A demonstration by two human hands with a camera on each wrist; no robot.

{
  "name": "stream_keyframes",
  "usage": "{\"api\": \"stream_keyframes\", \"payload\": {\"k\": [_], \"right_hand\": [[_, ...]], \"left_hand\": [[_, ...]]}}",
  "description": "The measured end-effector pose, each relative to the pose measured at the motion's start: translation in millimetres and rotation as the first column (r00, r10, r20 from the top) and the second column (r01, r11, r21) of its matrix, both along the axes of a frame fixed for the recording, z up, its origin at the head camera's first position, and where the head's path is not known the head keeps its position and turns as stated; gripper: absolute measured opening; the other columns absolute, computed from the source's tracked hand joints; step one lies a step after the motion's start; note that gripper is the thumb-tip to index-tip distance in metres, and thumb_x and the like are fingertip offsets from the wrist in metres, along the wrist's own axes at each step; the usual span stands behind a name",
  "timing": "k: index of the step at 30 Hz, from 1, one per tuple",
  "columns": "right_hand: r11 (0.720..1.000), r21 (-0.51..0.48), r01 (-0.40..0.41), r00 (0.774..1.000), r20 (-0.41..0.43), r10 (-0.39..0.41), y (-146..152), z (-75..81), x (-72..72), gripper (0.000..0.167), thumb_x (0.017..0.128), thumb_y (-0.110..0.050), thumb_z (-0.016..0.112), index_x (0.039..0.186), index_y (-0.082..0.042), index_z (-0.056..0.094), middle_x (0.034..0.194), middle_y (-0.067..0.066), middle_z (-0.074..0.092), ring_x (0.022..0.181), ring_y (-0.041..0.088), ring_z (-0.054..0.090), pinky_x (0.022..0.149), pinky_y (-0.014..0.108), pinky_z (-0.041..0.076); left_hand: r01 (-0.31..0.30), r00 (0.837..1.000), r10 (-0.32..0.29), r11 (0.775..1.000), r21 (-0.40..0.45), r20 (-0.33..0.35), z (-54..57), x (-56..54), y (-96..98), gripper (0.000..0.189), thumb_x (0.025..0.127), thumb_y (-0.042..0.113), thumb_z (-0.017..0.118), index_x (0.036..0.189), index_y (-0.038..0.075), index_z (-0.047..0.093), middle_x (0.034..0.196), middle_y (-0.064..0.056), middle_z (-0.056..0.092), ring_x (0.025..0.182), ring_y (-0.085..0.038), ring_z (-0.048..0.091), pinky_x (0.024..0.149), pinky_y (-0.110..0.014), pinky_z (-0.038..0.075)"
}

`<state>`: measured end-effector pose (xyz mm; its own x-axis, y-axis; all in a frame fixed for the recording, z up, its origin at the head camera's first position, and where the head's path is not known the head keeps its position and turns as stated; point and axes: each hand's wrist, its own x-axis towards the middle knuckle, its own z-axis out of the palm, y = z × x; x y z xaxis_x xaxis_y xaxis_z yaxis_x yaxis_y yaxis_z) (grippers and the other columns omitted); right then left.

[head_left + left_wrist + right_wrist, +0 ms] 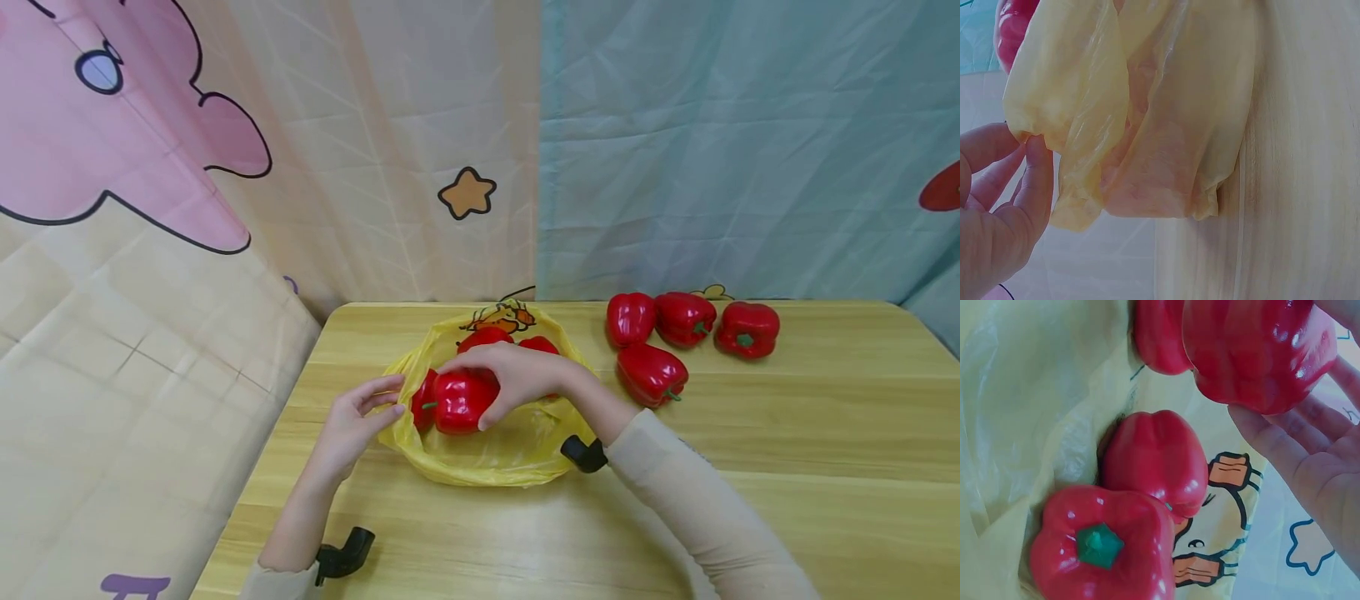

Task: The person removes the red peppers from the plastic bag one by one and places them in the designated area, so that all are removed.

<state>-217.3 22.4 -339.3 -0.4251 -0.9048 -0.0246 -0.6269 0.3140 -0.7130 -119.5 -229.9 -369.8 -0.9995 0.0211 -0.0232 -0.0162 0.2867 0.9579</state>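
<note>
A yellow plastic bag (pixel 495 475) lies on the table with its mouth spread wide. My left hand (pixel 352 425) pinches the bag's left rim between thumb and fingers, as the left wrist view also shows. Inside the bag's mouth, my right hand (pixel 517 379) grips a red bell pepper (pixel 461 404) with a green stem, thumb on the near side and fingers on the far side. More red peppers lie in the bag; in the right wrist view one pepper (pixel 1157 462) touches another pepper (pixel 1104 544), and a third sits partly behind the held one.
Several red bell peppers, one of them the nearest pepper (pixel 652 375), stand in a group at the back right of the wooden table (pixel 787 433). A printed curtain (pixel 675 150) hangs behind the table's far edge. Black wrist mounts (pixel 345 554) are on both forearms.
</note>
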Motion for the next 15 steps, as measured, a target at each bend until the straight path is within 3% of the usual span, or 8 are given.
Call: {"api": "stream_keyframes", "payload": {"k": [15], "right_hand": [[0.991, -0.135, 0.019, 0.998, -0.052, -0.027, 15, 14.5, 2.4, 0.071, 0.071, -0.020, 0.080, 0.134, -0.016, 0.048, 0.130, -0.002, 0.051, 0.115, 0.015, 0.044, 0.088, 0.030, 0.047]], "left_hand": [[0.003, 1.000, -0.003, 1.000, 0.009, 0.005, 0.4, 0.0, 1.0, 0.041, 0.086, -0.002, 0.062, 0.126, -0.006, 0.053, 0.130, -0.020, 0.050, 0.110, -0.031, 0.053, 0.079, -0.018, 0.049]]}}
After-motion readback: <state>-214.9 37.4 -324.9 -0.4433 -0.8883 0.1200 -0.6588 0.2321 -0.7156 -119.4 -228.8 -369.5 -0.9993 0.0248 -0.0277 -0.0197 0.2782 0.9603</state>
